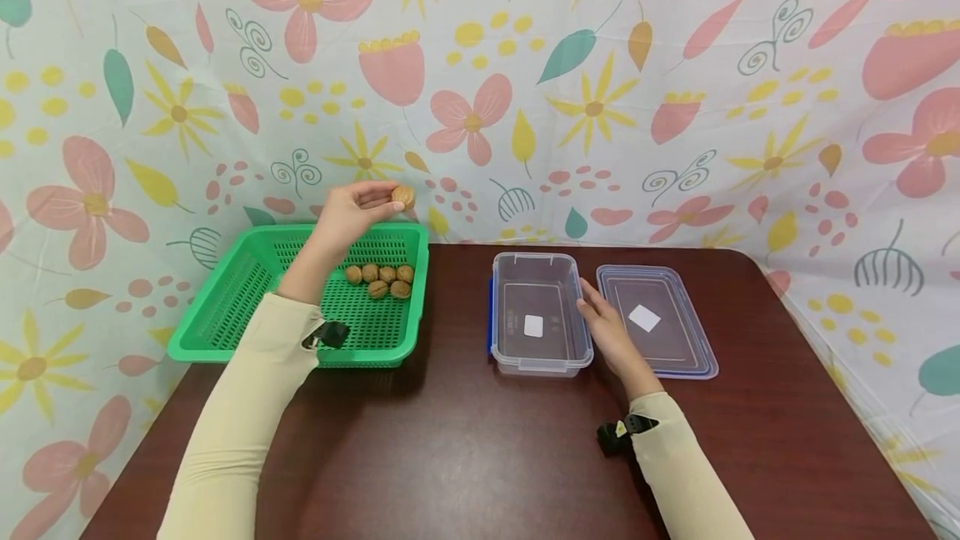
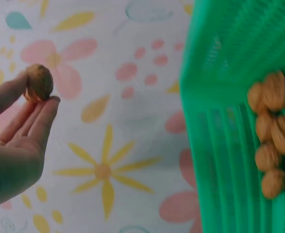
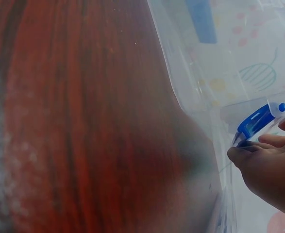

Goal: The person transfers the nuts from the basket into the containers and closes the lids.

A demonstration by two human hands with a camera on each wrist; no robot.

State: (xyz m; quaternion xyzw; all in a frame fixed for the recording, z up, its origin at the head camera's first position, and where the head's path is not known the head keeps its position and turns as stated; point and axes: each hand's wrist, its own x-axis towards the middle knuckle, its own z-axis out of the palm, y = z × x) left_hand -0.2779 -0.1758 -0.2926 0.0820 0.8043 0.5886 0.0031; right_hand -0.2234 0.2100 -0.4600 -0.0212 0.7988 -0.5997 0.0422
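Note:
My left hand (image 1: 347, 219) pinches a walnut (image 1: 402, 197) between thumb and fingertips, raised above the back right part of a green basket (image 1: 422, 298). Inside that basket lie several more walnuts (image 1: 378, 290), grouped towards its right side; they also show at the right of the left wrist view. To the right stands a clear plastic container (image 1: 517, 273) without its lid. Along its right wall my right hand (image 1: 613, 340) rests with fingers extended, touching the side. The right wrist view shows the fingers beside a blue latch (image 3: 256, 121).
A clear lid (image 1: 675, 344) with a white label lies flat to the right of the container, close to my right hand. All of it is on a dark brown table (image 1: 450, 440). A flower-printed cloth (image 1: 480, 40) hangs behind the table's back edge.

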